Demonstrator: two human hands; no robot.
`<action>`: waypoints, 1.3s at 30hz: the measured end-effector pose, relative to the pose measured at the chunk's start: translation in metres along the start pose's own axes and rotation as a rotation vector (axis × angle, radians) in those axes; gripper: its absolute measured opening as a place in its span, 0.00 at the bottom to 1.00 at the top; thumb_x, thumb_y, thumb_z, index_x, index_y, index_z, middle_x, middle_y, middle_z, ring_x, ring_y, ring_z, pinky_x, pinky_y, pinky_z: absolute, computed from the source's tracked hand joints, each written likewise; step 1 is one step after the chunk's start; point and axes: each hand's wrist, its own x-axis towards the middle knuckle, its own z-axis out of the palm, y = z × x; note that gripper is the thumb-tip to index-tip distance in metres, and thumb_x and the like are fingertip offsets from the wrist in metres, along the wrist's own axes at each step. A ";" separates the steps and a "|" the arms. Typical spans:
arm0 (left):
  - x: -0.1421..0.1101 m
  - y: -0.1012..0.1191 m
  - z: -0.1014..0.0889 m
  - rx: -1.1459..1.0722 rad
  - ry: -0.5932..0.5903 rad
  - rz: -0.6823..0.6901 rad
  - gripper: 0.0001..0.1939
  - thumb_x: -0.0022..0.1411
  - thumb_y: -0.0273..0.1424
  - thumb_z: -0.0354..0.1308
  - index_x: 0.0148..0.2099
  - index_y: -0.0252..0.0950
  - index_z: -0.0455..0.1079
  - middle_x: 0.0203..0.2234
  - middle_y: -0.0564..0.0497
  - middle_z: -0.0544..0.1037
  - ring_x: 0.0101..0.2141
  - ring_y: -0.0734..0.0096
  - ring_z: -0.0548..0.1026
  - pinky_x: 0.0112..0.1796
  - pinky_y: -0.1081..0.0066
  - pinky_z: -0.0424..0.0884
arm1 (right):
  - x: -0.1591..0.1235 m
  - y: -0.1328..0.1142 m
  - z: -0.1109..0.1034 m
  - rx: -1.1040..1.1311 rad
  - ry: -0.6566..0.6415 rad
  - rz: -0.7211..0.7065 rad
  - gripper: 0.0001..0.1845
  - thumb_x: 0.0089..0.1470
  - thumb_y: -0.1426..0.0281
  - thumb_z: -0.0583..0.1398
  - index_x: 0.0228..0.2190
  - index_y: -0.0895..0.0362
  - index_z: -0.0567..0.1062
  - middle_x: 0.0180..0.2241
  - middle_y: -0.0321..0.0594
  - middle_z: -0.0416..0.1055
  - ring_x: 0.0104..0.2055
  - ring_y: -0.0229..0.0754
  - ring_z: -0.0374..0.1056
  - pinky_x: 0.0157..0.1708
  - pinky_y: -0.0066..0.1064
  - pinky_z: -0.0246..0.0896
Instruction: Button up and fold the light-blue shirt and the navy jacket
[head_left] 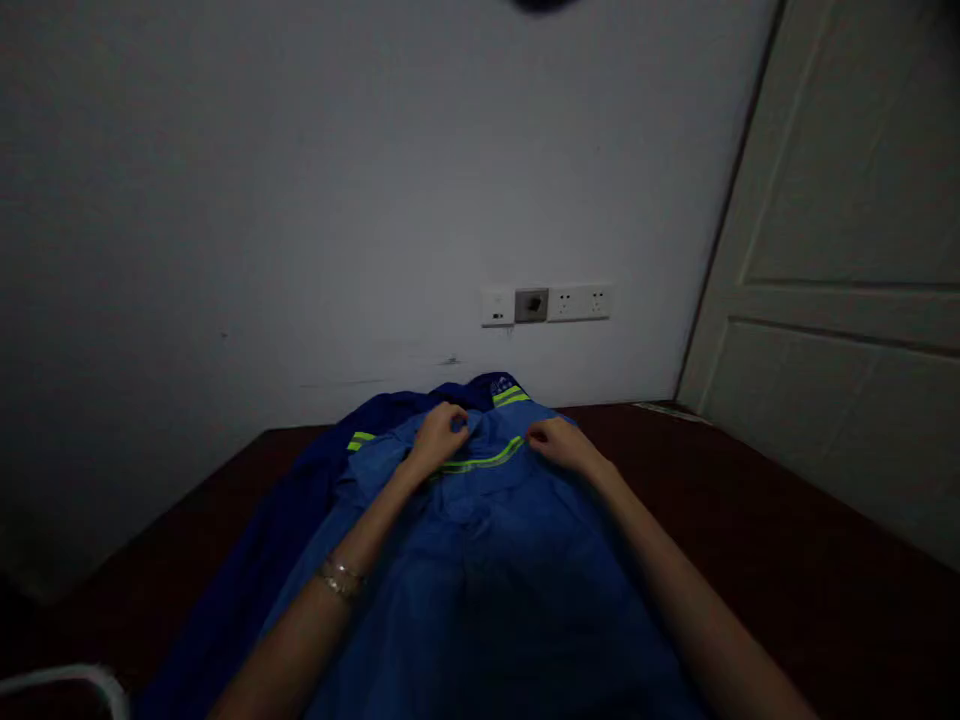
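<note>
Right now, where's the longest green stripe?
In the head view, the green stripe is below centre, on the light blue garment, between the left hand and right hand.

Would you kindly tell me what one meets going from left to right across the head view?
White curved object, bracelet, left hand, right hand, panelled door.

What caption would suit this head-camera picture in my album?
Left hand and right hand at work over a blue garment with yellow-green striping, below wall sockets.
</note>
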 end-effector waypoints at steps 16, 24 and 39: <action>-0.033 0.016 0.067 0.145 -0.408 0.219 0.11 0.52 0.32 0.58 0.37 0.32 0.73 0.34 0.42 0.75 0.39 0.60 0.71 0.40 0.69 0.64 | -0.002 -0.006 -0.010 0.009 0.080 0.000 0.14 0.52 0.69 0.53 0.36 0.55 0.76 0.37 0.41 0.75 0.40 0.41 0.69 0.36 0.25 0.56; -0.021 0.015 0.053 0.024 -0.329 0.080 0.11 0.51 0.24 0.50 0.31 0.32 0.75 0.28 0.45 0.77 0.31 0.66 0.73 0.36 0.73 0.64 | -0.004 -0.008 -0.017 0.030 0.096 0.015 0.14 0.52 0.68 0.53 0.36 0.54 0.76 0.38 0.41 0.75 0.40 0.42 0.69 0.35 0.26 0.57; 0.009 0.006 0.042 -0.583 0.036 -0.147 0.08 0.51 0.25 0.51 0.30 0.31 0.73 0.27 0.49 0.76 0.30 0.71 0.73 0.34 0.75 0.67 | -0.012 -0.043 -0.055 0.299 0.192 -0.187 0.12 0.50 0.70 0.55 0.34 0.56 0.77 0.31 0.39 0.75 0.32 0.39 0.68 0.33 0.26 0.59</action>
